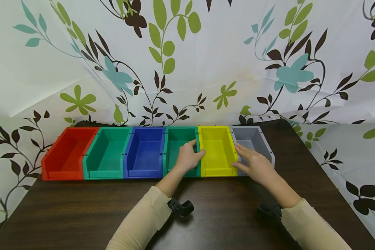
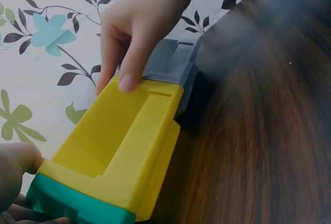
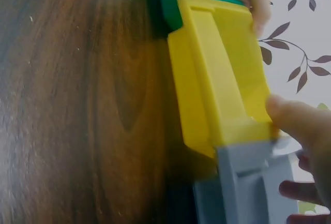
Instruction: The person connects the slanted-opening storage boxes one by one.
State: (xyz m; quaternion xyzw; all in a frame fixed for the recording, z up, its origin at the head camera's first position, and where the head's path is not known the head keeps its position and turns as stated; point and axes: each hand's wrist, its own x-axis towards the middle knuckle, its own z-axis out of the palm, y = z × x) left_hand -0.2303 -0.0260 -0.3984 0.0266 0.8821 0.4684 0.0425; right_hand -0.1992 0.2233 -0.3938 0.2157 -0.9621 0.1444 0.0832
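Observation:
A yellow bin [image 1: 217, 150] stands in a row between a green bin [image 1: 175, 139] and a grey bin [image 1: 253, 137]. My left hand [image 1: 187, 158] pinches its left wall, with the fingers in the green bin and the thumb over the rim. On the opposite side, my right hand [image 1: 257, 167] grips the yellow bin's right wall, its thumb at the yellow rim and its other fingers over the grey bin. In the left wrist view the right thumb reaches inside the yellow bin [image 2: 142, 146]. The right wrist view shows the right thumb on the yellow rim.
Further left in the row sit a blue bin [image 1: 147, 149], another green bin [image 1: 107, 151] and a red bin [image 1: 70, 152]. All rest on a dark wooden table [image 1: 81, 215]. A leaf-patterned cloth [image 1: 206, 62] hangs behind it.

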